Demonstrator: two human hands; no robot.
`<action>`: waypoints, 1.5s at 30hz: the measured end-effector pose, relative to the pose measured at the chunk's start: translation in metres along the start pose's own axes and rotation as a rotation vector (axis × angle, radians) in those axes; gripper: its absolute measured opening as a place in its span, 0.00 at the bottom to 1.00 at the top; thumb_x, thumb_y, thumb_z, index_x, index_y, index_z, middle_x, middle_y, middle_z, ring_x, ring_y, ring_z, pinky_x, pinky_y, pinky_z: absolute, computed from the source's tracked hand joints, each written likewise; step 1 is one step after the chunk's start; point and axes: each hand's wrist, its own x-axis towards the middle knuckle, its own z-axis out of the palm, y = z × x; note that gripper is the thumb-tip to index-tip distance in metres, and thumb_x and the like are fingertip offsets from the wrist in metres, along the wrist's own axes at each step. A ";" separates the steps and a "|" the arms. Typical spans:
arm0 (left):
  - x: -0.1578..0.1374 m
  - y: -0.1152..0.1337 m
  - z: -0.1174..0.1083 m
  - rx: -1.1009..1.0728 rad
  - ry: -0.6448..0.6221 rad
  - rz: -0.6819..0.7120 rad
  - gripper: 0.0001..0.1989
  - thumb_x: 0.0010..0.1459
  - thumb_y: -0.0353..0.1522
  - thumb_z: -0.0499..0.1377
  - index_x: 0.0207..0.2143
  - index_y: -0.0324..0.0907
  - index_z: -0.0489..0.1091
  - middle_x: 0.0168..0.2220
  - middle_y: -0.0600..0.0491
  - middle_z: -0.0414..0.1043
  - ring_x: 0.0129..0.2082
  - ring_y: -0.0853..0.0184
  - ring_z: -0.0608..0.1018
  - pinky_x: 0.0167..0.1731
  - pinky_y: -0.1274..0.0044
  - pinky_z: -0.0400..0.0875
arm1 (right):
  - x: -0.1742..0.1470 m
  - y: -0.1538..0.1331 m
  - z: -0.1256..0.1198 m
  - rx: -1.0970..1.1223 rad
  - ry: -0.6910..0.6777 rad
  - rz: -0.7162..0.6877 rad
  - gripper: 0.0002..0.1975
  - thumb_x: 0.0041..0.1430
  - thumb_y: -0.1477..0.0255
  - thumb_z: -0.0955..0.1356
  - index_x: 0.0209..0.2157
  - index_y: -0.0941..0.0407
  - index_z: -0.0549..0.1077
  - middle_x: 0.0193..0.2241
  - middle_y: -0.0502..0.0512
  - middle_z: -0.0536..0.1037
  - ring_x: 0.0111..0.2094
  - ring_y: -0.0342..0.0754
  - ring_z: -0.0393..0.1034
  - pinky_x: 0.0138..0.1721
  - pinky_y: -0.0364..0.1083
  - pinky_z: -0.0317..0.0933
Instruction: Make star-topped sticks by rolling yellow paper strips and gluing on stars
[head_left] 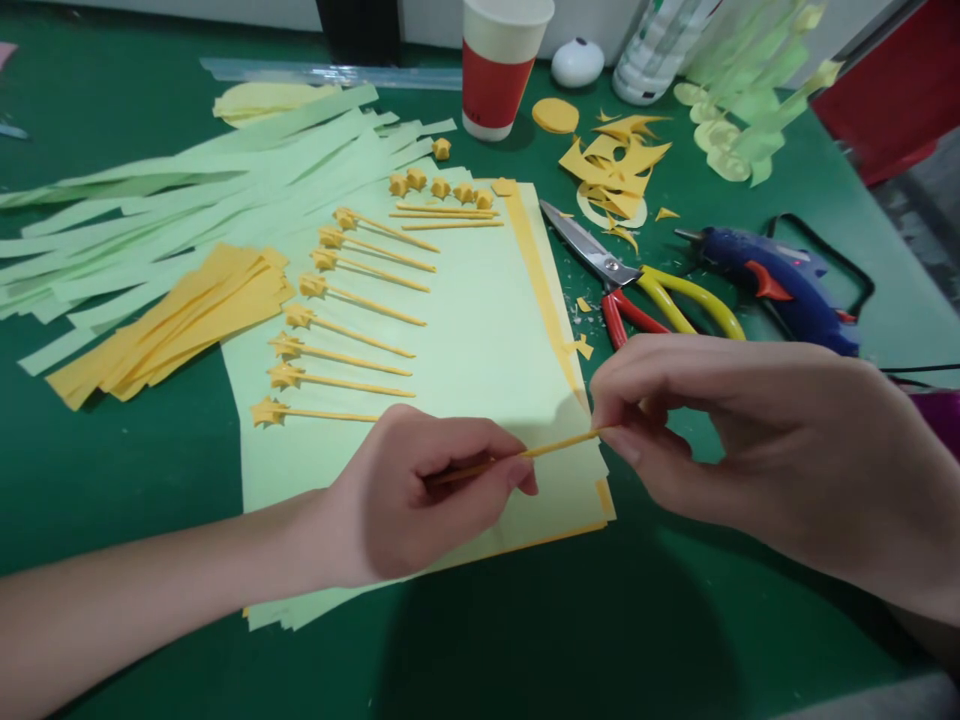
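Observation:
A thin yellow paper stick (559, 444) stretches between both hands above a stack of pale green paper sheets (480, 330). My left hand (442, 490) is closed round its left part, thumb and forefinger pinching near the middle. The fingertips of my right hand (735, 450) pinch its right end. On the sheets to the left lie several yellow sticks tipped with folded paper stars (349, 355), in a slanting row. Farther back are a few bare yellow sticks (442, 212) and several loose paper stars (441, 187).
Scissors (600, 255) and a blue glue gun (772, 275) lie beyond my right hand. Green paper strips (225, 190) and yellow strips (187, 320) spread at left. At the back stand a paper cup (495, 85), a bottle (652, 55) and yellow scraps (615, 170).

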 end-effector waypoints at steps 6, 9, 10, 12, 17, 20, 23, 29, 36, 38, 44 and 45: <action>-0.001 0.002 0.000 0.011 0.011 -0.022 0.11 0.54 0.27 0.52 0.24 0.37 0.72 0.11 0.62 0.53 0.11 0.80 0.51 0.09 0.86 0.44 | 0.002 -0.002 0.000 -0.022 0.015 0.043 0.07 0.48 0.80 0.63 0.21 0.56 0.68 0.21 0.46 0.71 0.20 0.37 0.61 0.15 0.35 0.57; -0.001 0.001 0.000 0.016 0.024 -0.030 0.11 0.55 0.27 0.52 0.24 0.38 0.72 0.11 0.62 0.52 0.11 0.80 0.51 0.09 0.85 0.43 | 0.000 0.001 0.000 -0.016 0.016 0.061 0.08 0.48 0.80 0.63 0.22 0.54 0.69 0.22 0.45 0.73 0.20 0.37 0.63 0.15 0.35 0.57; 0.000 0.000 0.000 0.017 0.026 -0.032 0.11 0.55 0.27 0.52 0.24 0.38 0.72 0.11 0.62 0.52 0.11 0.80 0.50 0.10 0.85 0.43 | 0.000 0.002 0.000 -0.016 0.015 0.064 0.08 0.49 0.80 0.63 0.23 0.54 0.70 0.23 0.45 0.73 0.20 0.37 0.63 0.15 0.35 0.57; 0.000 -0.001 0.000 0.017 0.030 -0.033 0.11 0.55 0.27 0.51 0.25 0.38 0.72 0.11 0.63 0.50 0.11 0.80 0.50 0.10 0.85 0.43 | 0.000 0.004 -0.001 -0.019 0.005 0.067 0.09 0.49 0.80 0.63 0.23 0.54 0.71 0.24 0.45 0.74 0.21 0.38 0.64 0.17 0.35 0.58; 0.001 -0.002 0.000 0.010 0.042 -0.042 0.12 0.55 0.28 0.51 0.25 0.38 0.73 0.11 0.62 0.50 0.11 0.79 0.50 0.10 0.85 0.43 | 0.001 0.004 -0.006 -0.034 0.009 0.077 0.08 0.51 0.77 0.62 0.24 0.54 0.71 0.20 0.47 0.71 0.20 0.38 0.63 0.17 0.36 0.58; 0.001 -0.001 -0.001 0.019 0.050 -0.063 0.12 0.55 0.29 0.51 0.25 0.38 0.73 0.12 0.62 0.51 0.12 0.79 0.52 0.11 0.85 0.45 | 0.000 0.001 -0.008 -0.034 0.042 0.068 0.08 0.51 0.75 0.62 0.24 0.54 0.71 0.19 0.48 0.71 0.19 0.39 0.63 0.17 0.38 0.58; 0.001 0.000 -0.001 0.015 0.040 -0.074 0.12 0.55 0.29 0.51 0.25 0.38 0.73 0.12 0.61 0.51 0.12 0.79 0.52 0.11 0.84 0.45 | -0.002 0.000 -0.007 0.024 0.029 0.073 0.04 0.50 0.74 0.65 0.25 0.54 0.71 0.25 0.49 0.74 0.24 0.42 0.67 0.19 0.39 0.61; 0.001 0.001 -0.001 -0.006 0.001 -0.096 0.12 0.55 0.30 0.51 0.25 0.38 0.73 0.11 0.62 0.49 0.11 0.78 0.50 0.10 0.83 0.43 | -0.001 0.002 -0.001 0.024 0.039 0.088 0.06 0.51 0.75 0.65 0.22 0.54 0.70 0.25 0.48 0.74 0.25 0.41 0.66 0.21 0.39 0.62; 0.002 0.001 -0.001 0.008 -0.027 -0.138 0.12 0.55 0.30 0.50 0.26 0.38 0.73 0.12 0.62 0.50 0.12 0.78 0.51 0.11 0.83 0.43 | 0.002 0.001 0.000 0.022 -0.012 0.134 0.06 0.51 0.76 0.63 0.22 0.56 0.69 0.17 0.46 0.68 0.17 0.37 0.59 0.13 0.37 0.52; 0.002 0.001 -0.001 -0.002 -0.034 -0.140 0.13 0.56 0.31 0.50 0.26 0.38 0.72 0.12 0.62 0.49 0.12 0.78 0.50 0.11 0.83 0.43 | 0.002 0.002 -0.001 0.011 -0.020 0.120 0.06 0.52 0.76 0.63 0.23 0.56 0.69 0.16 0.45 0.66 0.15 0.36 0.57 0.13 0.37 0.51; 0.001 0.002 -0.001 -0.047 -0.024 -0.150 0.13 0.56 0.32 0.50 0.25 0.37 0.70 0.13 0.61 0.51 0.13 0.78 0.52 0.13 0.83 0.45 | 0.000 -0.002 -0.008 -0.047 0.033 0.129 0.08 0.53 0.77 0.61 0.27 0.56 0.70 0.20 0.47 0.70 0.16 0.37 0.60 0.16 0.38 0.55; 0.001 0.002 -0.001 -0.062 -0.021 -0.148 0.12 0.56 0.32 0.50 0.25 0.37 0.70 0.13 0.61 0.52 0.14 0.77 0.52 0.13 0.83 0.45 | 0.001 -0.002 -0.012 -0.074 0.075 0.145 0.08 0.54 0.77 0.61 0.29 0.56 0.71 0.22 0.48 0.72 0.18 0.37 0.62 0.17 0.38 0.56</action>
